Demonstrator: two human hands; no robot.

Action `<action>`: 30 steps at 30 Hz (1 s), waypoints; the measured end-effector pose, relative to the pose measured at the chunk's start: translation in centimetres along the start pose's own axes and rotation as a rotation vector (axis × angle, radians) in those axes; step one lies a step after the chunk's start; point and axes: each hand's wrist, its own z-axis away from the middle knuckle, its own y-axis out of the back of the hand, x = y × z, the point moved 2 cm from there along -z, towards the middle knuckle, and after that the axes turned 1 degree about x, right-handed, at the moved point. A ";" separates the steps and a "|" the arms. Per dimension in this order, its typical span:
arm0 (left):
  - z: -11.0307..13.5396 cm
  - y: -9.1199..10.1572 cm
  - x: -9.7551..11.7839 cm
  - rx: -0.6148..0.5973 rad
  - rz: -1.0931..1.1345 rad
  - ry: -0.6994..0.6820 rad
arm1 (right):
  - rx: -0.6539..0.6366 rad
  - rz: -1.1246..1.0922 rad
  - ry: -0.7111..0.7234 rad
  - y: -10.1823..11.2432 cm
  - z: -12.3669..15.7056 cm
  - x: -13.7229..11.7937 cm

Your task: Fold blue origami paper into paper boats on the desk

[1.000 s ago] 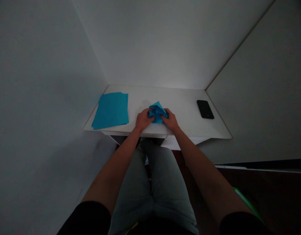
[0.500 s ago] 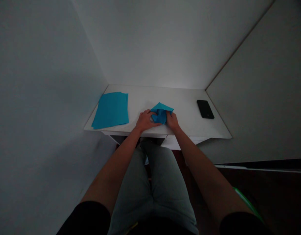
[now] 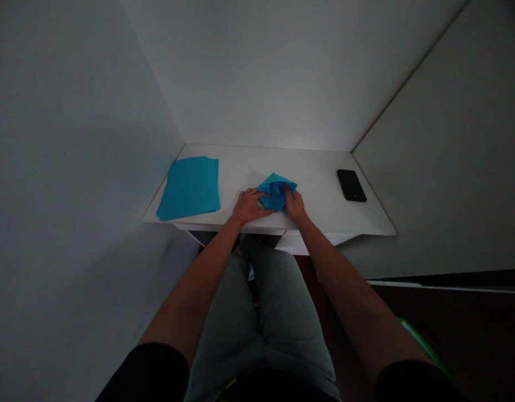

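A folded piece of blue paper [image 3: 277,202] lies on the white desk between my hands, with a peaked flap at its far side and an open fold facing me. My left hand [image 3: 248,207] grips its left side, the thumb along the near edge and fingers at the far left corner. On the right, my right hand [image 3: 294,204] is closed on the paper, its thumb pressed into the open fold. The fingers beneath or behind the paper are partly hidden.
A stack of blue paper sheets [image 3: 190,188] lies at the left end of the white desk [image 3: 319,215]. A black phone [image 3: 351,185] rests near its right end. Walls close in the desk behind and at both sides. My legs are just below its front edge.
The flap's near edge has been lifted in the middle and the fold gapes more. My right thumb has pushed slightly farther into it; my left hand stays nearly still.
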 end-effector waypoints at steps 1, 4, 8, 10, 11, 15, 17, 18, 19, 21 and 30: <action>0.0 -0.1 0.0 -0.001 -0.009 -0.013 | 0.000 -0.003 0.001 0.0 0.0 0.0; 0.0 -0.2 0.0 -0.018 -0.039 -0.053 | 0.002 -0.007 0.008 -0.1 0.0 0.1; 0.1 0.0 0.2 -0.048 -0.053 -0.053 | 0.002 -0.001 0.008 -0.1 -0.1 0.3; 0.1 0.1 0.3 -0.050 -0.053 -0.040 | 0.006 0.002 0.002 -0.1 -0.1 0.3; 0.1 0.1 0.3 -0.047 -0.053 -0.036 | 0.006 0.003 0.002 -0.2 -0.1 0.4; 0.0 0.1 0.2 -0.031 -0.046 -0.039 | 0.006 0.002 0.007 -0.2 -0.1 0.4; 0.0 0.1 0.2 -0.022 -0.042 -0.042 | 0.006 -0.005 0.008 -0.2 -0.1 0.4; 0.0 0.0 0.2 -0.016 -0.037 -0.044 | 0.005 -0.009 0.013 -0.2 -0.1 0.4; 0.0 0.0 0.2 -0.009 -0.030 -0.044 | 0.003 -0.013 0.021 -0.2 -0.1 0.4; -0.1 0.0 0.1 0.009 -0.015 -0.036 | 0.002 -0.014 0.034 -0.2 -0.1 0.4; -0.8 -0.3 -1.1 0.108 0.244 0.102 | 0.006 -0.009 0.040 -0.2 0.0 0.0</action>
